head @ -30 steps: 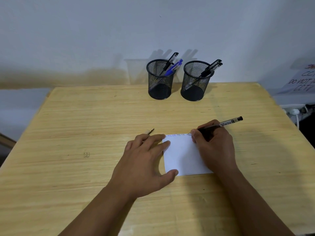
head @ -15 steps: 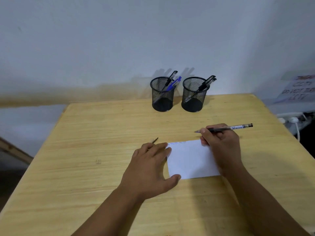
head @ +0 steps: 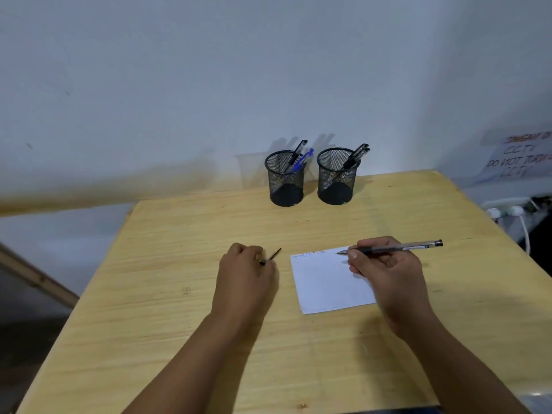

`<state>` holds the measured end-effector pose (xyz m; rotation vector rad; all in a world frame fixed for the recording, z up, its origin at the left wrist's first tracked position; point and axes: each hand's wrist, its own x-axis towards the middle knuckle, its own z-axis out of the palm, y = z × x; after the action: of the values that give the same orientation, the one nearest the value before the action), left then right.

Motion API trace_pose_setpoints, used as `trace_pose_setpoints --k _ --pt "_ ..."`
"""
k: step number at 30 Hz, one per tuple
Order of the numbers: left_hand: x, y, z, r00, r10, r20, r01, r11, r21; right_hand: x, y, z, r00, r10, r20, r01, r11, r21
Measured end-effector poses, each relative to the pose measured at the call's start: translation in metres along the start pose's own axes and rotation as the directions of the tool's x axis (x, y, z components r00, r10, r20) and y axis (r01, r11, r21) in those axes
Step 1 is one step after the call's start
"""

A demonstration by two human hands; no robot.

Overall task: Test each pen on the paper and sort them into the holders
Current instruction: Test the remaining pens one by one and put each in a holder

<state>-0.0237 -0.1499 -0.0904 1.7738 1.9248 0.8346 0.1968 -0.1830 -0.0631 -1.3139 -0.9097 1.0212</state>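
Note:
A white paper (head: 324, 282) lies on the wooden table (head: 179, 249), with small scribbles along its top edge. My right hand (head: 388, 273) grips a black pen (head: 397, 248), tip pointing left just above the paper's top edge. My left hand (head: 245, 273) sits left of the paper, its fingers curled round a small dark pen cap (head: 270, 256). Two black mesh holders stand at the back: the left holder (head: 285, 177) has a black and a blue pen, the right holder (head: 336, 176) has two black pens.
A white wall rises right behind the holders. Off the table's right edge are a power strip with plugs (head: 507, 210) and a handwritten sign (head: 519, 158). A wooden bar (head: 35, 276) slants at the lower left.
My left hand has left the paper and closed on the pen cap to its left. My right hand lifted the pen off the paper. The camera tilted up and back.

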Motion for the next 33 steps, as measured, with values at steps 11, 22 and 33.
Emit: trace_pose_setpoints --k 11,22,33 --pt "-0.013 0.028 -0.004 0.994 0.111 0.003 -0.109 0.986 -0.129 -0.011 -0.008 -0.003 0.998 0.027 0.051 -0.032 0.994 0.107" --pt "-0.028 0.056 0.003 0.97 0.244 0.003 -0.237 0.944 -0.231 -0.015 -0.008 -0.01 0.995 -0.073 0.068 0.072 0.997 0.021" --pt "-0.033 0.061 0.013 0.967 0.255 0.015 -0.241 0.929 -0.281 -0.016 -0.001 -0.023 0.999 -0.043 0.01 0.042 0.99 0.132"
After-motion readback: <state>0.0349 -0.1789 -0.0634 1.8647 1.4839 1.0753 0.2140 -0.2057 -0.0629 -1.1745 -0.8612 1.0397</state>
